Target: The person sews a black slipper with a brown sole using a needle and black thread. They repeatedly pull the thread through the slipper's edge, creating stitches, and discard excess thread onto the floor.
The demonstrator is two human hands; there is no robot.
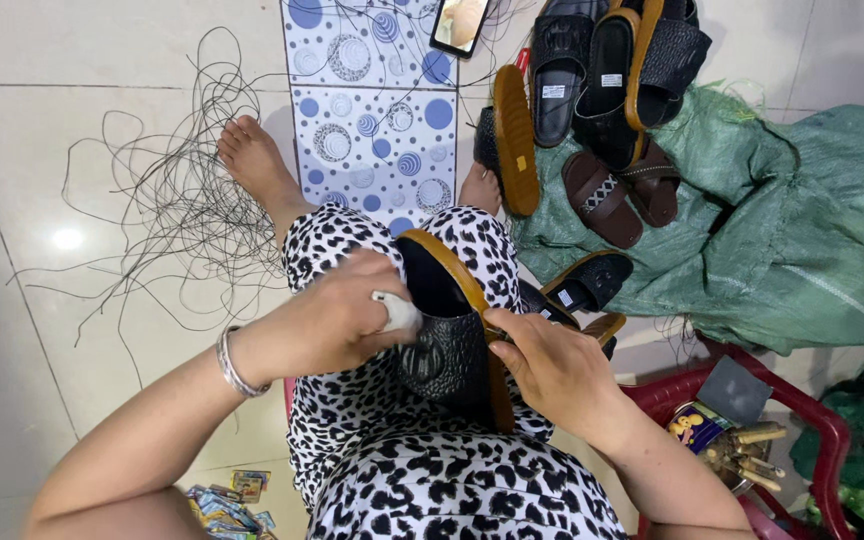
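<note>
Gripping a black sandal [447, 350] on my lap, my left hand [337, 320] clasps its strap, right hand [552, 365] its sole edge.

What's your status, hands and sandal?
Left hand and right hand both gripping black sandal on lap. Tangled black thread on floor, left. Sandal pile ahead.

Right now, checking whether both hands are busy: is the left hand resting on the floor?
No, the left hand is on the black sandal in the lap, with the right hand.
</note>
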